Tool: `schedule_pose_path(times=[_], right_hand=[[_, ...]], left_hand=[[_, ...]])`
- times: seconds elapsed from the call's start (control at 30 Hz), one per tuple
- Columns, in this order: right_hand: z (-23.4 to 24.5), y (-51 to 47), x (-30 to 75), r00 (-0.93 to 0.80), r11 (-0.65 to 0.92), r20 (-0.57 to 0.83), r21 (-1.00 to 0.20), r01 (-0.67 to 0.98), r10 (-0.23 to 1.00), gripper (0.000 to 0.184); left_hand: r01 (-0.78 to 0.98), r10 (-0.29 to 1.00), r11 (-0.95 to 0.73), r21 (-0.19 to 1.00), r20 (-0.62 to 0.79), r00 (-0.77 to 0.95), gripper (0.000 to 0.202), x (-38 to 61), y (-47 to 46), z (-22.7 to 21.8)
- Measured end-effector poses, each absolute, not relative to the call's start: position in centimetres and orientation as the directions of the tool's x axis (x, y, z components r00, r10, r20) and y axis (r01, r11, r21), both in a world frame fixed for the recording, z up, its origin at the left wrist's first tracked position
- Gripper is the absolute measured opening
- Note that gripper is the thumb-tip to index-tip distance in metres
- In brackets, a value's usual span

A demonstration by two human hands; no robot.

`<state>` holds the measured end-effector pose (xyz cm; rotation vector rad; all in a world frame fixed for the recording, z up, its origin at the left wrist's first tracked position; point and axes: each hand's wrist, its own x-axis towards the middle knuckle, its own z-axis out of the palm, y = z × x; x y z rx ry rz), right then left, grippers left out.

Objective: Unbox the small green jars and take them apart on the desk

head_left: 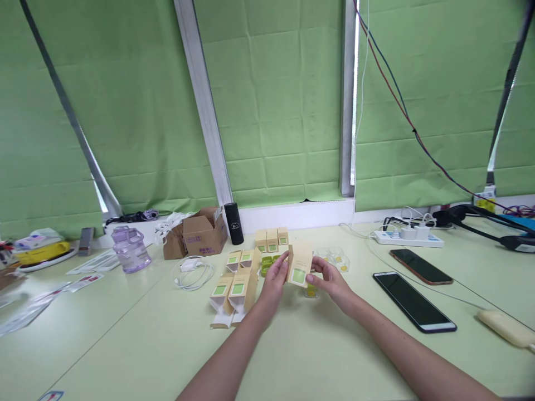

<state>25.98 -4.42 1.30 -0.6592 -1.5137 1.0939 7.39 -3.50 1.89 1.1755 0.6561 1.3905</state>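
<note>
A small cream carton (pixel 299 266) with a green square on its face is held up between both hands over the table. My left hand (pixel 275 277) grips its left side, and my right hand (pixel 331 280) has thumb and fingers on its right edge. Left of my hands stand several similar cartons (pixel 243 285), the front ones with flaps open toward me. Behind my left hand sit green plastic cases (pixel 267 264), partly covered. Clear round containers (pixel 337 258) with yellow bits lie beyond my right hand. A small yellowish container (pixel 311 291) shows just under the held carton.
Three more cartons (pixel 272 240) stand at the back beside a black cylinder (pixel 234 224) and an open cardboard box (pixel 204 233). Two phones (pixel 413 301) and a power strip (pixel 409 238) lie right. A purple jug (pixel 130 249) and coiled white cable (pixel 193 273) are left.
</note>
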Motion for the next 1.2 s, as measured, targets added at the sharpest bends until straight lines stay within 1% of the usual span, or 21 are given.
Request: schedule_pose_path(times=[0.1, 0.23, 0.37, 0.5, 0.57, 0.7, 0.9, 1.03, 1.2], right_hand=[[1.3, -4.4, 25.9, -0.225, 0.363, 0.41, -0.905, -0.222, 0.884, 0.059], [1.1, -4.1, 25.9, -0.153, 0.308, 0.351, -0.918, -0.248, 0.924, 0.062], [0.9, -3.7, 26.0, -0.089, 0.294, 0.322, -0.926, -0.235, 0.943, 0.065], [0.6, -3.3, 26.0, -0.067, 0.325, 0.341, -0.929, -0.178, 0.938, 0.068], [0.5, -3.1, 26.0, -0.061, 0.348, 0.359, -0.926, -0.145, 0.931, 0.068], [0.2, -2.9, 25.9, -0.053, 0.384, 0.388, -0.92, -0.077, 0.92, 0.064], [0.1, -2.8, 26.0, -0.057, 0.429, 0.429, -0.903, -0.008, 0.902, 0.06], [0.0, -2.8, 26.0, -0.063, 0.451, 0.451, -0.892, -0.011, 0.89, 0.057], [0.0, -3.2, 25.8, -0.11, 0.427, 0.43, -0.903, -0.047, 0.896, 0.056]], left_hand=[[-0.31, 0.941, -0.266, 0.913, 0.315, 0.122, 0.056, 7.3, -3.8, 2.3], [-0.301, 0.915, -0.329, 0.895, 0.381, 0.133, 0.051, 7.1, -4.2, 2.6], [-0.23, 0.877, -0.419, 0.879, 0.457, 0.15, 0.05, 7.3, -4.6, 2.4], [-0.115, 0.855, -0.481, 0.869, 0.494, 0.154, 0.048, 7.7, -5.1, 2.5], [-0.111, 0.856, -0.485, 0.868, 0.497, 0.143, 0.047, 7.8, -5.3, 2.6], [-0.17, 0.867, -0.459, 0.872, 0.481, 0.127, 0.046, 7.8, -5.4, 2.8], [-0.11, 0.85, -0.492, 0.864, 0.504, 0.153, 0.044, 7.7, -5.2, 2.6], [-0.11, 0.848, -0.494, 0.863, 0.506, 0.16, 0.041, 7.7, -5.4, 2.8], [-0.141, 0.858, -0.475, 0.869, 0.493, 0.145, 0.041, 7.8, -5.7, 3.2]])
